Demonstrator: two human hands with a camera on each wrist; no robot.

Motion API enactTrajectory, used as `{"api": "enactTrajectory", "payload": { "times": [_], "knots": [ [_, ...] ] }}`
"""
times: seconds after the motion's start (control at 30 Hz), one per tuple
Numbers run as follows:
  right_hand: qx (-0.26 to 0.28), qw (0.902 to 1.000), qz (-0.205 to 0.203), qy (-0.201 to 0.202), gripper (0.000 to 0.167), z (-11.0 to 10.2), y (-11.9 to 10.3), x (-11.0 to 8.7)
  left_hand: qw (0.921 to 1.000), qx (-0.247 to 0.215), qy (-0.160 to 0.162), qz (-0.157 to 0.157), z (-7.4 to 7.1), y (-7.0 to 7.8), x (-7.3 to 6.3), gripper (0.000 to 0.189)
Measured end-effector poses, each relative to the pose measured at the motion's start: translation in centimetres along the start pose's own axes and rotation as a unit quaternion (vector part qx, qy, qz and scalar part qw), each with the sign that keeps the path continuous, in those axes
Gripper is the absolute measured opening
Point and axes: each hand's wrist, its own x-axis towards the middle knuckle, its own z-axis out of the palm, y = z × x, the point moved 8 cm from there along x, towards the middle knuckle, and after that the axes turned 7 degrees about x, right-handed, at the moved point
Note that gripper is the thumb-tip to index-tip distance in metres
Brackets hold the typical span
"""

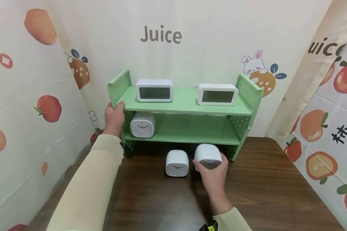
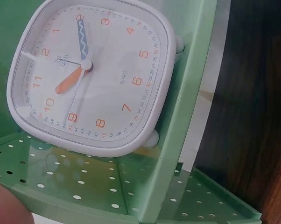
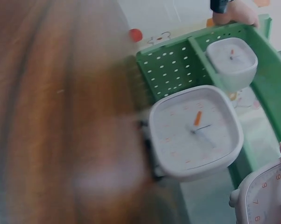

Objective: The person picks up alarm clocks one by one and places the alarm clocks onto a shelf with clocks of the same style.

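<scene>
My left hand (image 1: 114,118) grips the left side panel of a green two-tier shelf (image 1: 193,128). With thumb and fingers on its sides, my right hand (image 1: 215,175) holds a white alarm clock (image 1: 207,152) in front of the shelf's right half. Part of that alarm clock (image 3: 266,196) appears at the lower right of the right wrist view. A second white alarm clock (image 1: 177,163) stands on the table just left of it. On the lower tier, at the left end, sits a third alarm clock (image 1: 142,125), its dial large in the left wrist view.
Two white digital clocks, one on the left (image 1: 154,90) and one on the right (image 1: 217,94), stand on the top tier. The shelf stands on a dark wooden table (image 1: 266,186). Fruit-printed curtains (image 1: 208,41) hang behind and along both sides.
</scene>
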Motion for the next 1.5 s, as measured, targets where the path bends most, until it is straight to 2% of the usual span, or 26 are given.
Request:
{"api": "enactTrajectory", "payload": {
  "times": [0.27,0.5,0.93,1.5],
  "knots": [
    [-0.001,0.9998,-0.015,-0.013,0.115,0.9,-2.8,0.8,0.9999,0.001,0.007,0.009,-0.1,0.0,0.0,0.065],
    [-0.020,0.9984,-0.003,-0.054,0.117,2.5,-4.3,2.0,0.9999,-0.005,0.009,0.010,-0.1,0.0,0.1,0.064],
    [-0.012,0.9950,0.024,-0.096,0.114,5.3,-5.9,3.5,1.0000,-0.002,0.004,0.009,0.1,-0.2,0.3,0.066],
    [-0.017,0.9936,0.047,-0.102,0.119,9.3,-6.5,5.6,0.9999,0.003,0.007,0.008,0.0,-0.1,0.4,0.065]
  ]
}}
